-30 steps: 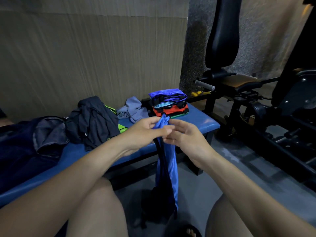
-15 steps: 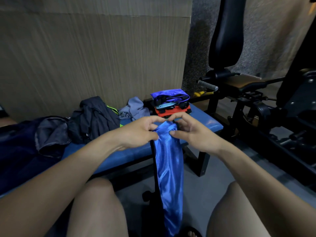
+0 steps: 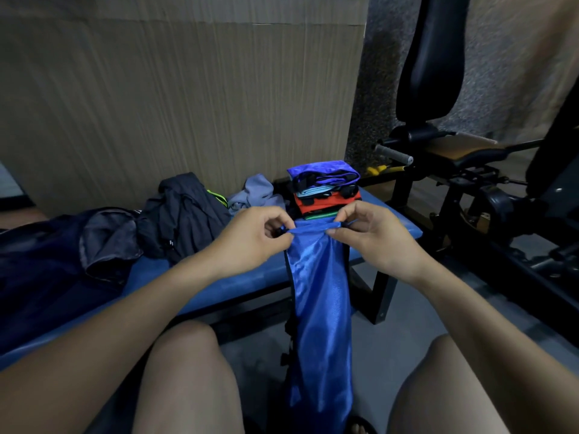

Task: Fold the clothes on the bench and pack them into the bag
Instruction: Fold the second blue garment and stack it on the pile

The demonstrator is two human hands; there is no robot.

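Over the tabletop [image 3: 200, 277] edge we're pinching the blue cloth's [image 3: 319, 296] top corners, left hand [image 3: 253, 242] and right hand [image 3: 369, 239], and that slick fabric could slip loose.

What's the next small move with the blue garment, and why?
Probably fold it in half. Both the left hand and the right hand pinch the top edge of the blue garment, which hangs full length between the knees, while a folded stack already sits on the bench.

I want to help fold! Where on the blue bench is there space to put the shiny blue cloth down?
Bare bench shows along the near edge, between the dark jacket and the folded stack. Farther back it is crowded: grey garment, jacket, and the dark bag on the left.
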